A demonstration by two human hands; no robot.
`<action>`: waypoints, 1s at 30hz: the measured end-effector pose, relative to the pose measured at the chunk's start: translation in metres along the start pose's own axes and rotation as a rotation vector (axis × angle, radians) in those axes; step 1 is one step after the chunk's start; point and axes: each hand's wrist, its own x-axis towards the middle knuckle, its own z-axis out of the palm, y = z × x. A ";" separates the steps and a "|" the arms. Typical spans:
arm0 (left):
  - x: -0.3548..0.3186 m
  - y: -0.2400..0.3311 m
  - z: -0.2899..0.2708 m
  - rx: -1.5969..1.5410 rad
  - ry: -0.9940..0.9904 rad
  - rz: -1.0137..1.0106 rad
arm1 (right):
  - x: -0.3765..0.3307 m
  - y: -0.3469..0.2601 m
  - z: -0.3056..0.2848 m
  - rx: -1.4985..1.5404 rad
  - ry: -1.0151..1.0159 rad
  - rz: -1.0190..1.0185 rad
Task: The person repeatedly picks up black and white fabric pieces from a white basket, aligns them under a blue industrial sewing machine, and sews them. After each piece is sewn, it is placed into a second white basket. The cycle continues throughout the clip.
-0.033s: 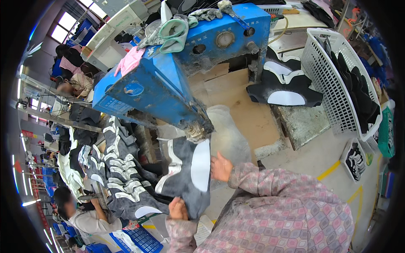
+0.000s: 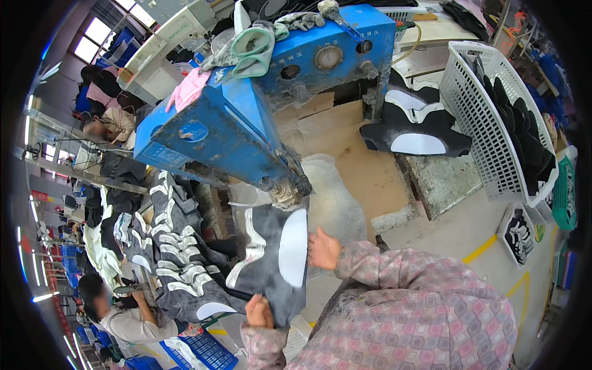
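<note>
A flat dark grey shoe upper with a white half-oval patch and white curved strips lies under the head of the blue machine. My left hand is closed on the upper's near edge, its fingers curled. Along the right edge, beside the white patch, my right hand has its fingers stretched out against the upper. What the fingertips touch underneath is hidden. To the left lies an overlapping row of similar uppers.
Black uppers with white patches lie right of the machine. A white basket holds dark pieces; a small tray stands beside it. Gloves lie on the machine. A co-worker is at lower left, near a blue crate.
The shoe upper under the machine head has shifted slightly toward me, and both my hands have moved down a little with it. The rest looks the same.
</note>
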 end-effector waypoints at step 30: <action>0.020 -0.016 0.035 -0.078 -0.071 -0.016 | -0.072 -0.037 0.005 -0.459 0.286 -0.213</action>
